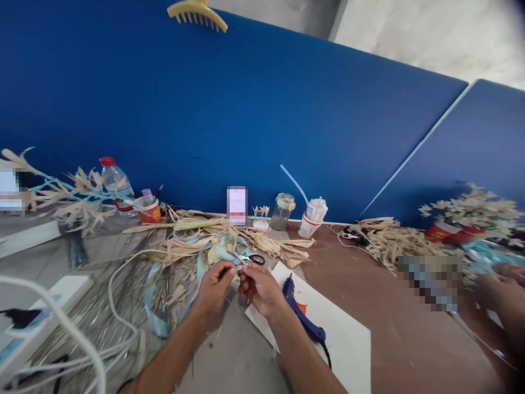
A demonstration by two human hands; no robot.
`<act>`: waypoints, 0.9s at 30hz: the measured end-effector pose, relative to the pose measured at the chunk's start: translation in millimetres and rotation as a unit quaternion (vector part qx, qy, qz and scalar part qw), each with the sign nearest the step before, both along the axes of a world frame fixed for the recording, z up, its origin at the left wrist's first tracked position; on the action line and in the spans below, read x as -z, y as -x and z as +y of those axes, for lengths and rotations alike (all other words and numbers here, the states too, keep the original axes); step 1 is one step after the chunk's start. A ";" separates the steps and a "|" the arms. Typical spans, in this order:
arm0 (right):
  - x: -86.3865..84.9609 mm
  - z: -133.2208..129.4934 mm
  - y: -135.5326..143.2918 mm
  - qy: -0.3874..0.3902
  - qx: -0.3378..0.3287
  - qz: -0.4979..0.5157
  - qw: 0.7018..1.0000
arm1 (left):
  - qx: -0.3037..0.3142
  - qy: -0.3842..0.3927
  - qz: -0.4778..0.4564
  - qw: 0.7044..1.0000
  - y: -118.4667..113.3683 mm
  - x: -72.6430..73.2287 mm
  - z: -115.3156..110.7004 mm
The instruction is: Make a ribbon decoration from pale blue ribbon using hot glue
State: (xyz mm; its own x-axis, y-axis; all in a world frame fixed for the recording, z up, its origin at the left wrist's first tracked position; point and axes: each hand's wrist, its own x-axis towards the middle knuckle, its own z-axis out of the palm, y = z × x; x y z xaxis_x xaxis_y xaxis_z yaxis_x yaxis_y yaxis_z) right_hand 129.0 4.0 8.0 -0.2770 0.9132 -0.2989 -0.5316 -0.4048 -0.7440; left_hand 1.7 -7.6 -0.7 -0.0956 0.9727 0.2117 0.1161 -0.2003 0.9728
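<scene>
Over the front part of the surface (394,328), we have our left hand (217,283) and right hand (259,287) close together, each grip pinched at the fingertips on a small pale piece (239,270). It sits between the two hands, mostly hidden by our fingers, so we cannot make out its shape.

Just beyond our right hand lie scissors (251,258) with dark handles. To the right of that hand, a blue glue gun (301,314) rests on a white board (348,345), its nozzle pointing away from us, with something orange (302,307) by it. Light blue ribbon (158,323) curls to our left among dried husks (197,241).

Along the blue partition (246,109) stand a bottle (118,183) with a red cap, a red and white cup (150,212), a phone (237,205), a clear jar (283,212) and a white cup (308,225). A power strip (53,306) lies at far left. At the right edge, another person's hand (498,287) shows, blurred, near pale flowers (476,210).
</scene>
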 end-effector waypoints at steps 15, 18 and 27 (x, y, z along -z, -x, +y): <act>0.7 1.2 -1.2 0.040 -0.004 0.043 0.998 | -0.017 0.011 -0.072 0.997 5.1 -1.5 4.8; -0.2 3.5 -3.3 0.051 0.032 0.052 0.997 | -0.032 0.008 -0.065 0.997 7.8 2.2 6.5; 2.1 6.5 -7.3 0.017 0.050 0.045 0.998 | -0.081 0.014 -0.065 0.994 14.7 4.7 10.7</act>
State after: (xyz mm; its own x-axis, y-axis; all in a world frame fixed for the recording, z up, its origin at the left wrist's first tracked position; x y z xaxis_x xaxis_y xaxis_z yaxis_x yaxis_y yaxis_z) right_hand 136.3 10.6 5.9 -0.2129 0.9275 -0.3073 -0.6341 -0.3705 -0.6787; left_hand -13.1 3.1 -5.4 -0.2768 0.9475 0.1603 0.0184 -0.1616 0.9867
